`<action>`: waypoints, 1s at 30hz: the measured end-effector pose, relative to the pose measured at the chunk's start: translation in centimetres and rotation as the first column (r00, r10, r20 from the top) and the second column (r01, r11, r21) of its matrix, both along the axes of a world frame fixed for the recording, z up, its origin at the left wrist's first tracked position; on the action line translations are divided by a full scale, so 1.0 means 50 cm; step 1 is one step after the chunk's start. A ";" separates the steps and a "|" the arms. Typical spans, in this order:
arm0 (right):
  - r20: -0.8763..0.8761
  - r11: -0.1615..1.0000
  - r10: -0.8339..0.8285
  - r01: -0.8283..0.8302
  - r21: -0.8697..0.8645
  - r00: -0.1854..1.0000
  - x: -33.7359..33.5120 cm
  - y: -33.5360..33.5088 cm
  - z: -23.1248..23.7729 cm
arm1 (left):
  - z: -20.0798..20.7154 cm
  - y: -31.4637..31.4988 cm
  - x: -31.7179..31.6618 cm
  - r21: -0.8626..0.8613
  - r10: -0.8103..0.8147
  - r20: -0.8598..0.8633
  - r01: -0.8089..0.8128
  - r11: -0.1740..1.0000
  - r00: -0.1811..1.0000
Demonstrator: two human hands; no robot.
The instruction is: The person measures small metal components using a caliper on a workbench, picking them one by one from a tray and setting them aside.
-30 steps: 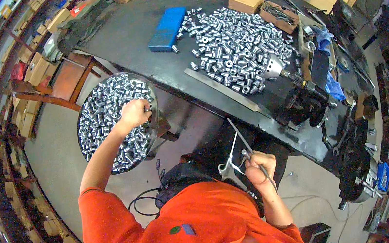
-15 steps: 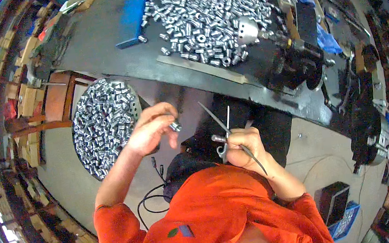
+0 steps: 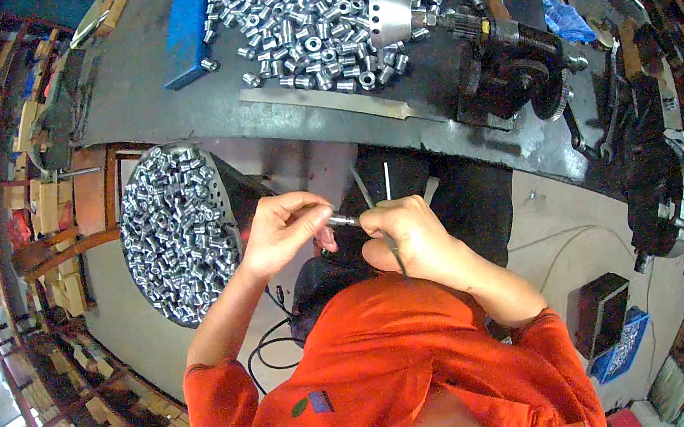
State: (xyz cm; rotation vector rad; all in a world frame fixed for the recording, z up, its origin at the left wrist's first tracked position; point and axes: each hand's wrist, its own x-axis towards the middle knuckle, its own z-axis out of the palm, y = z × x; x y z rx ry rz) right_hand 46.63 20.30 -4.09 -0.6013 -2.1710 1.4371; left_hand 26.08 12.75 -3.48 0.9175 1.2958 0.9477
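Note:
My left hand (image 3: 286,231) pinches a small shiny metal fitting (image 3: 343,220) between thumb and fingers, right up against the other hand. My right hand (image 3: 416,234) is closed round a long, thin, dark file-like tool (image 3: 393,250), whose lower end curves down past the palm. A thin white rod (image 3: 387,178) sticks up above the right fingers. Whatever the right fingertips press on the fitting is hidden. Both hands are above my lap. Left of them stands a round perforated basket (image 3: 223,196), heaped with similar metal fittings (image 3: 176,235).
A large pile of fittings (image 3: 308,19) lies on the dark workbench (image 3: 145,92) ahead, beside a blue box (image 3: 188,39). At the bench's right is a dark machine (image 3: 512,61) with a perforated metal cone (image 3: 389,15). A wooden chair (image 3: 74,249) stands behind the basket.
Both hands have come together: the left moved right with its fitting, the right moved up and left to meet it. My view has shifted, so the bench sits higher.

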 end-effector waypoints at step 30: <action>-0.299 0.986 0.129 -0.154 -0.061 0.946 0.040 -0.032 0.034 | -0.013 0.027 -0.034 0.369 0.227 -0.888 0.325 0.871 0.399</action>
